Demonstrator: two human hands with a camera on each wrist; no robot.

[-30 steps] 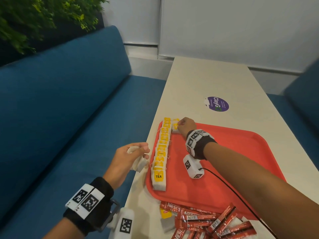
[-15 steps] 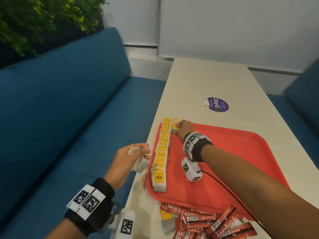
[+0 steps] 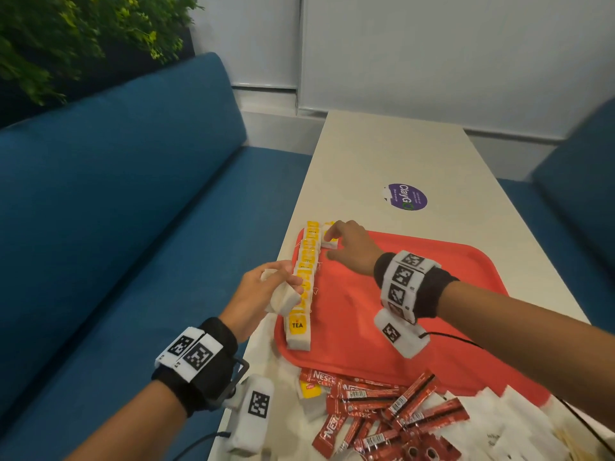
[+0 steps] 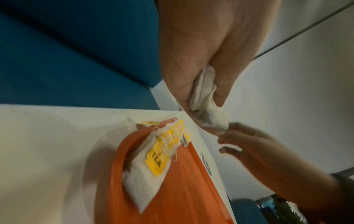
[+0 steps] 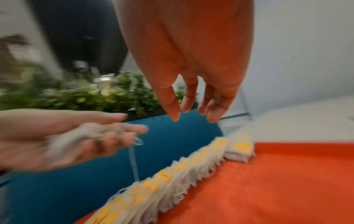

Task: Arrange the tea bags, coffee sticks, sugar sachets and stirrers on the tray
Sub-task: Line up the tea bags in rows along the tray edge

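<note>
A red tray [image 3: 399,311] lies on the white table. A row of yellow-tagged tea bags [image 3: 306,277] runs along the tray's left edge. One more tea bag [image 3: 329,242] lies beside the row's far end. My right hand [image 3: 336,246] hovers just over that bag. In the right wrist view its fingers [image 5: 212,116] hang relaxed and hold nothing. My left hand [image 3: 283,284] grips a small bunch of white tea bags [image 4: 205,97] above the middle of the row, at the tray's left rim.
Red coffee sticks [image 3: 382,410], a loose tea bag [image 3: 309,392] and white sachets [image 3: 499,420] are piled on the table in front of the tray. A purple sticker [image 3: 406,196] marks the table beyond it. A blue bench [image 3: 133,227] runs along the left.
My left hand has moved right with its tea bags, from off the table's edge to above the row. My right hand has come off the far tea bag and its fingers have loosened.
</note>
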